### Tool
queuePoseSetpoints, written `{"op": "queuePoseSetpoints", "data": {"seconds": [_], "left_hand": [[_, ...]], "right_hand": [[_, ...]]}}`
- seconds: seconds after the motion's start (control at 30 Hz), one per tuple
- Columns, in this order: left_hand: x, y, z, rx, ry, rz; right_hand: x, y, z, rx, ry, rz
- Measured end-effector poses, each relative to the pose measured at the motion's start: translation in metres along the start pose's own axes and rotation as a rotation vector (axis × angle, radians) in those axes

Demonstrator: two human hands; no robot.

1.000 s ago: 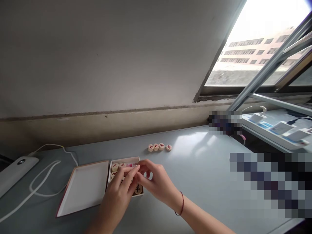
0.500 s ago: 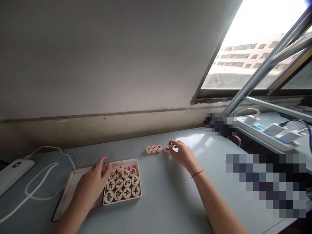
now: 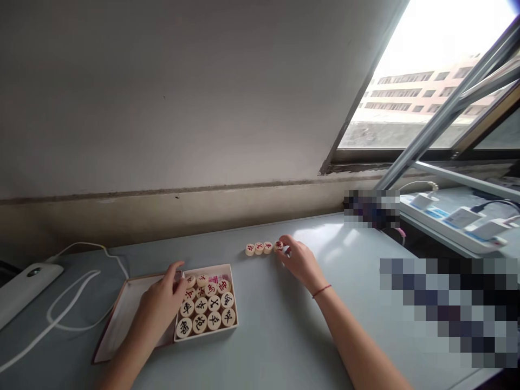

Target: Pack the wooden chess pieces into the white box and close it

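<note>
A box of Chinese chess pieces (image 3: pixel 234 303) lies on the desk, packed with round pale discs marked in black and red characters. My left hand (image 3: pixel 162 295) rests over the box's left side, fingers apart and holding nothing; part of the hinged lid (image 3: pixel 122 319) shows beneath my forearm. Farther back, three red-marked chess pieces (image 3: pixel 259 248) stand side by side in a row. At the row's right end my right hand (image 3: pixel 299 264) pinches a red-marked chess piece (image 3: pixel 278 246) between thumb and fingers. Its underside is hard to make out.
A white device (image 3: pixel 28 292) with a white cable (image 3: pixel 73 329) lies at the left. A power strip (image 3: pixel 459 225) with plugs stands at the right, beside a metal frame (image 3: pixel 426 114). The wall (image 3: pixel 162 216) borders the desk's back edge. Two areas at right are pixelated.
My right hand has shifted slightly left and lowered the chess piece at the row's end. The lower piece seen beside it before no longer shows separately. My left hand stays by the box.
</note>
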State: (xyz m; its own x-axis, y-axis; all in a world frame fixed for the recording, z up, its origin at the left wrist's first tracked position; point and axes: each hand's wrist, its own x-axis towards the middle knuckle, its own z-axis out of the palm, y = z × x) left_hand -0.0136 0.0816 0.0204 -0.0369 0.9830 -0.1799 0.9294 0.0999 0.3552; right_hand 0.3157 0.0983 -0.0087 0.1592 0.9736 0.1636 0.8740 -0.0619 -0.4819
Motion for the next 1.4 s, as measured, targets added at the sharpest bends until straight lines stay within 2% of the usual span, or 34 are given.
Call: {"op": "queuePoseSetpoints", "data": {"seconds": [0.1, 0.23, 0.33, 0.4, 0.47, 0.6, 0.73, 0.83, 1.1, 1.23, 1.4], "left_hand": [[-0.002, 0.003, -0.003, 0.025, -0.002, 0.0], [-0.005, 0.004, -0.004, 0.011, 0.019, 0.072], [-0.006, 0.003, 0.001, -0.039, 0.079, 0.142], [-0.008, 0.001, 0.006, -0.054, 0.136, 0.21], [-0.009, 0.001, 0.009, -0.029, 0.179, 0.272], [-0.009, 0.001, 0.013, 0.016, 0.262, 0.36], [-0.006, -0.001, 0.015, 0.007, 0.322, 0.534], [-0.006, -0.003, 0.016, 0.012, 0.291, 0.58], [-0.008, -0.004, 0.005, 0.014, 0.155, 0.525], [-0.009, -0.003, 0.003, -0.01, 0.14, 0.539], [-0.011, -0.002, 0.001, 0.019, 0.109, 0.566]], "right_hand": [[-0.001, -0.002, 0.002, -0.003, 0.004, -0.008], [-0.001, 0.0, 0.002, 0.004, 0.006, -0.041], [-0.004, -0.007, 0.006, 0.0, 0.192, -0.131], [-0.011, -0.02, 0.01, 0.055, 0.297, -0.226], [-0.022, -0.038, 0.017, 0.158, 0.245, -0.34], [-0.045, -0.072, 0.028, 0.26, -0.004, -0.543], [-0.056, -0.085, 0.03, 0.286, -0.087, -0.643], [-0.058, -0.092, 0.027, 0.288, -0.083, -0.665], [-0.061, -0.132, 0.036, 0.303, -0.164, -0.614], [-0.072, -0.131, 0.038, 0.285, -0.206, -0.573], [-0.081, -0.123, 0.033, 0.247, -0.214, -0.635]]}}
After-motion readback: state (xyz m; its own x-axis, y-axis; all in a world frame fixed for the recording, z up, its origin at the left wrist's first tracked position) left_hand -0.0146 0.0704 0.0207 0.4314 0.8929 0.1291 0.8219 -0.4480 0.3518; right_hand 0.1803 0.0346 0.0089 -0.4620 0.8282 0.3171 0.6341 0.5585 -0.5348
